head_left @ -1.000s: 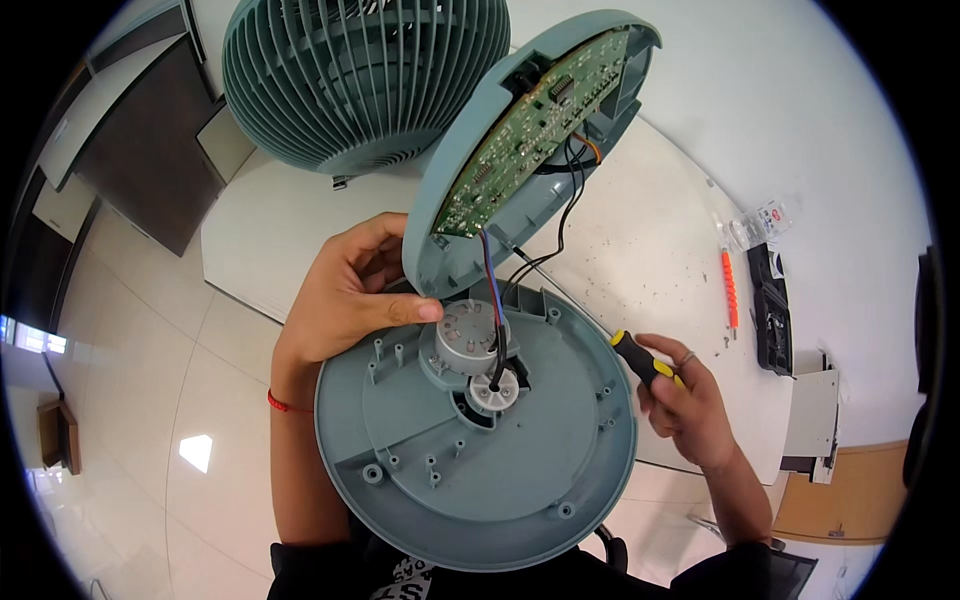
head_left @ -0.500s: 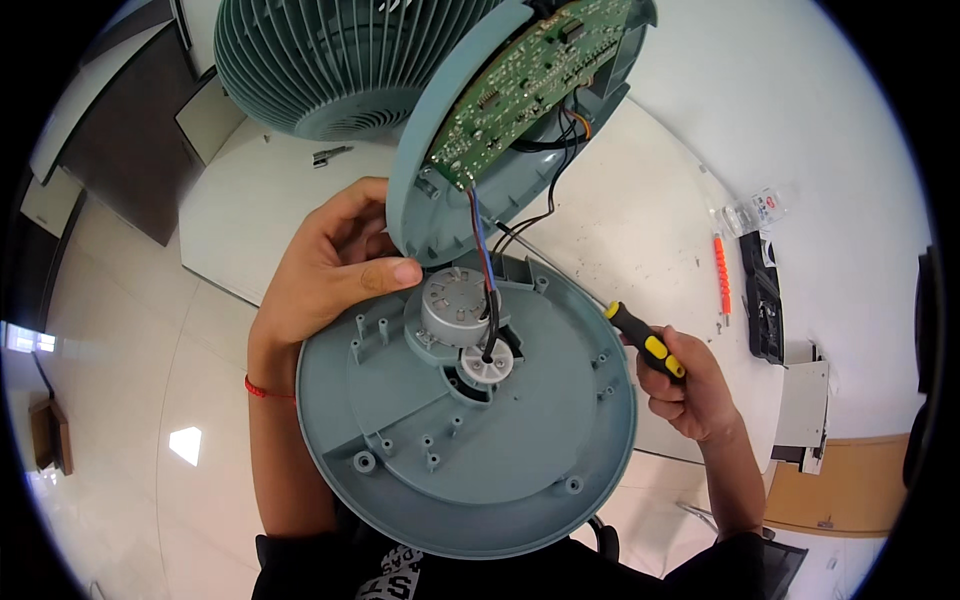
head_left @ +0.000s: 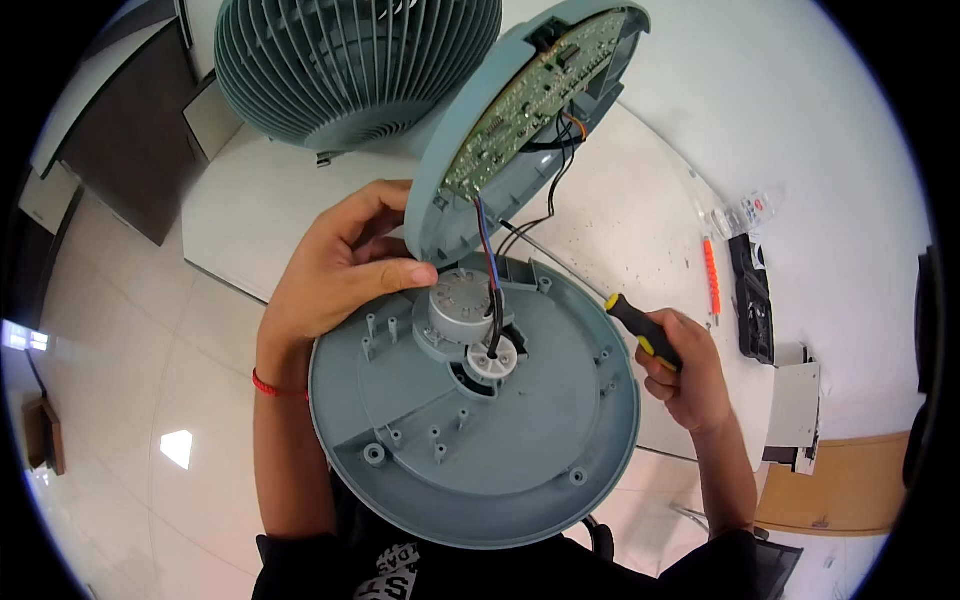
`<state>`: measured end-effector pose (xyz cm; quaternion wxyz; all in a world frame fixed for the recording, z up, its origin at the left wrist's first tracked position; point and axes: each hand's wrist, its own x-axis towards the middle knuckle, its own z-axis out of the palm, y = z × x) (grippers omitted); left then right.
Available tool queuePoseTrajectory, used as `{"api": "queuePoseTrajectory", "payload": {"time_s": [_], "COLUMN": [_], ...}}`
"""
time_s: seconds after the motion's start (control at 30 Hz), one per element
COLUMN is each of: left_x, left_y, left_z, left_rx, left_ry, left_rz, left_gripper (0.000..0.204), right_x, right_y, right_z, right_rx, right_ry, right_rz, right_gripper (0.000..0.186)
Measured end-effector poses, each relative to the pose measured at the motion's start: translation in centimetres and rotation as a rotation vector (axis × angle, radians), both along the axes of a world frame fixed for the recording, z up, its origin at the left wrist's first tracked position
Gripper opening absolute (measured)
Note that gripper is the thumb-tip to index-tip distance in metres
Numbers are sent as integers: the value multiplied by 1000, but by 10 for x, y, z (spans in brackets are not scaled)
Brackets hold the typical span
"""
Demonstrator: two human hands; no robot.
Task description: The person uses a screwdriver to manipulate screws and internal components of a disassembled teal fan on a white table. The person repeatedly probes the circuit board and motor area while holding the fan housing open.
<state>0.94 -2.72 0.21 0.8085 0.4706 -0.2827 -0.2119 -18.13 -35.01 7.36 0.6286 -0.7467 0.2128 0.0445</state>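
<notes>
My left hand [head_left: 345, 265] grips the lower left rim of a raised grey-green cover [head_left: 428, 190], its thumb beside the round silver motor [head_left: 462, 305]. Inside the cover sits a green circuit board [head_left: 535, 105]; red, blue and black wires [head_left: 493, 305] run from it down to a white hub [head_left: 492, 357]. Below lies the round grey-green base [head_left: 520, 440], with screw posts around its inside. My right hand [head_left: 690, 370] is closed around the black and yellow handle of a screwdriver [head_left: 640, 330]. Its long shaft points up-left, the tip at the cover's lower edge near the wires.
A grey-green fan head with a slatted grille [head_left: 350, 75] stands at the far left of the white table [head_left: 640, 220]. At the right lie an orange twisted-shaft tool [head_left: 711, 275], a black tool case [head_left: 752, 300] and a clear plastic bottle [head_left: 750, 212]. Dark specks dot the tabletop.
The cover has tipped so its board shows more edge-on, and cover and base have shifted slightly right. The screwdriver's handle has turned in my right hand, showing less yellow.
</notes>
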Motion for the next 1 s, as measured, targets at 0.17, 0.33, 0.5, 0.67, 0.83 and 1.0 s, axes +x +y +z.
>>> {"api": "queuePoseTrajectory", "payload": {"time_s": [0.17,0.33,0.5,0.67,0.83,1.0], "left_x": [-4,-1,-2,-2,-2,-1], "left_y": [-2,-1,-3,-5,-1,-3], "left_z": [-1,-1,-3,-1,-2,0], "left_rx": [-17,-18,-31,24,61,49], "left_ry": [-43,-86,-86,-85,-94,-81], "left_rz": [12,-12,-25,-20,5,-20], "left_gripper": [42,45,44,43,43,40], "right_x": [5,-7,-6,5,0,-1], "right_y": [2,1,0,-6,9,-6], "right_z": [7,-1,-6,6,4,13], "right_rx": [398,-1029,-284,510,-687,-1692], "right_ry": [90,-346,-158,170,-343,-646], "right_rz": [-39,327,43,-118,299,659], "right_gripper": [31,41,28,32,47,48]}}
